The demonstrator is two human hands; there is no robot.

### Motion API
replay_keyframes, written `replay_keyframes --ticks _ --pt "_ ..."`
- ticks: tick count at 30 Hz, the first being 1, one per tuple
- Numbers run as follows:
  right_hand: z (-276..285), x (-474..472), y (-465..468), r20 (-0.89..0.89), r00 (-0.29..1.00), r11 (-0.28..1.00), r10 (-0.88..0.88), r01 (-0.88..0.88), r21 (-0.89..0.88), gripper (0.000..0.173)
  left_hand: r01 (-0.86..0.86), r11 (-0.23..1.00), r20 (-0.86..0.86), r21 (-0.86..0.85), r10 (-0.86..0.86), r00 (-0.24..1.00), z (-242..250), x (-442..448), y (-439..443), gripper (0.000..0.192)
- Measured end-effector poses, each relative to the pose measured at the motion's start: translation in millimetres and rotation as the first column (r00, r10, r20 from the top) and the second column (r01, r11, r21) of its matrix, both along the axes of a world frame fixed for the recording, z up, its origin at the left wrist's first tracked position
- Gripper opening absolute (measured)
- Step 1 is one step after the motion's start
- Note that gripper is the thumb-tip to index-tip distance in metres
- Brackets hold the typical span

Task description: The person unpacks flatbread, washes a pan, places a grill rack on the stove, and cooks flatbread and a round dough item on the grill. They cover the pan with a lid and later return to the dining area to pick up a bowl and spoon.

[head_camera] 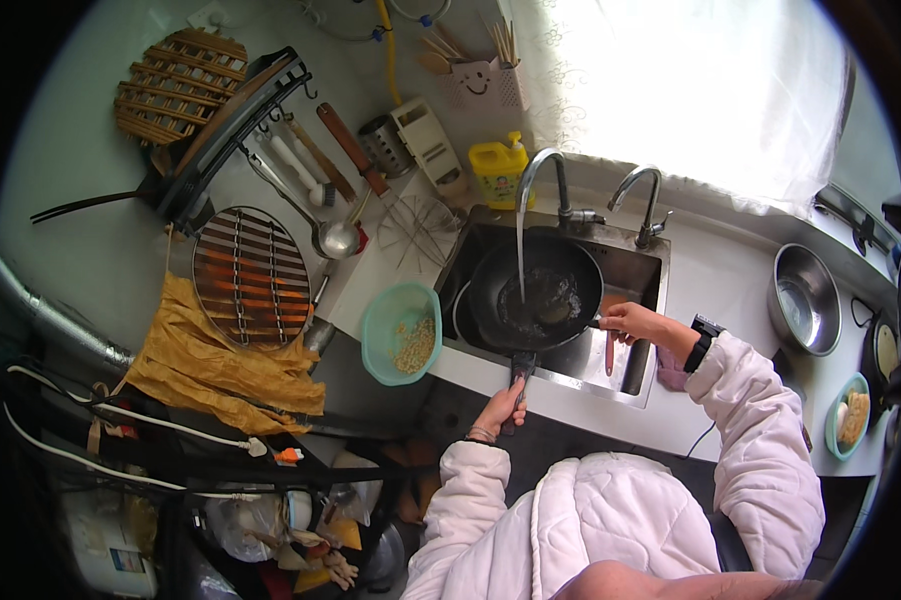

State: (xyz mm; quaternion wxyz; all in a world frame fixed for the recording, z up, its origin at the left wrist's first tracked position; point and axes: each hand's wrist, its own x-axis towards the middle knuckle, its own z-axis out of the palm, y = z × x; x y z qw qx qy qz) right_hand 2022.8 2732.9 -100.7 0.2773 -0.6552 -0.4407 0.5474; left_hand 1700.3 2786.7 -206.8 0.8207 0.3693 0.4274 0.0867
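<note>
A black wok (488, 315) rests over the stainless steel sink (649, 300), with water pooled inside it. A stream runs into it from the tall curved faucet (551, 161). My left hand (503, 409) grips the wok's long dark handle (524, 366) at the counter's front edge. At the wok's right rim, my right hand (630, 322) has its fingers closed around a short black handle (595, 324); whether this belongs to the wok or to a separate tool, I cannot tell. Below those fingers a reddish handle (609, 356) shows in the sink.
A mint-green basin (375, 337) holding pale kernels or beans stands left of the sink. Behind are a yellow pump jug (499, 176) and a second faucet (640, 202). A steel bowl (807, 300) and a small green basket (833, 442) sit at right. A round slatted rack (251, 277) is at left.
</note>
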Motion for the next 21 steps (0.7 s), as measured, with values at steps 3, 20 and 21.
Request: replay_keyframes --ticks 3,20,21 --pt "-35.1 1.6 26.8 0.058 0.998 0.999 -0.028 0.03 -0.035 0.022 0.007 1.0 0.011 -0.012 -0.007 1.0 -0.9 0.2 0.8 0.039" --pt "-34.7 30.4 50.2 0.72 0.665 0.964 0.199 -0.265 -0.022 0.032 0.015 1.0 0.021 0.028 -0.016 1.0 -5.1 -1.1 0.6 0.041" --pt "-26.6 40.4 43.6 0.724 0.658 0.955 0.206 -0.295 -0.003 0.026 0.012 1.0 0.02 0.026 -0.013 1.0 -4.8 -1.1 0.5 0.041"
